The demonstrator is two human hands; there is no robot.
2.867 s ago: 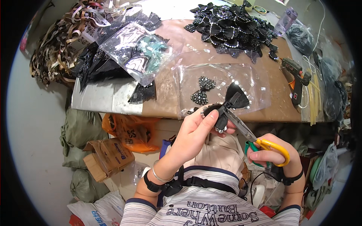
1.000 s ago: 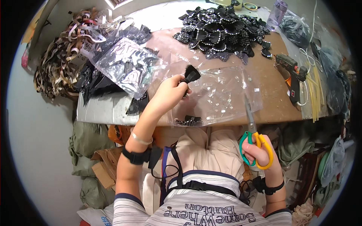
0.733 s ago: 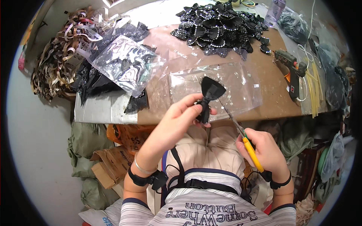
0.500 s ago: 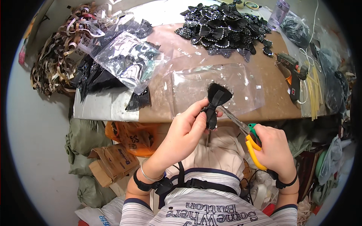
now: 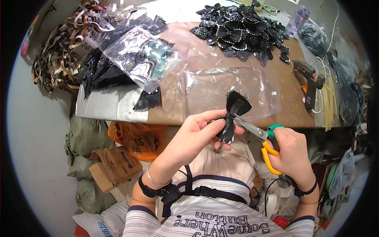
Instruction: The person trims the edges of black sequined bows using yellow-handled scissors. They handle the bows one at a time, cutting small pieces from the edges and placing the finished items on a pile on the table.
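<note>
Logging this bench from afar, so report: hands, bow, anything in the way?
Left hand pinching black bow. Right hand gripping scissors, blades at the bow's middle. Left fingertips close to the blades; no other obstruction seen.

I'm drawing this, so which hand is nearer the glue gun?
The right hand. It holds the scissors, below the glue gun in the picture and a little left of it. The left hand is much farther left, holding a bow.

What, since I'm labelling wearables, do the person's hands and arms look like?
The left hand and right hand are bare. Left wrist: silvery bangle, black strap with black module. Right wrist: black wristband. Short, pale striped sleeves have navy cuffs.
</note>
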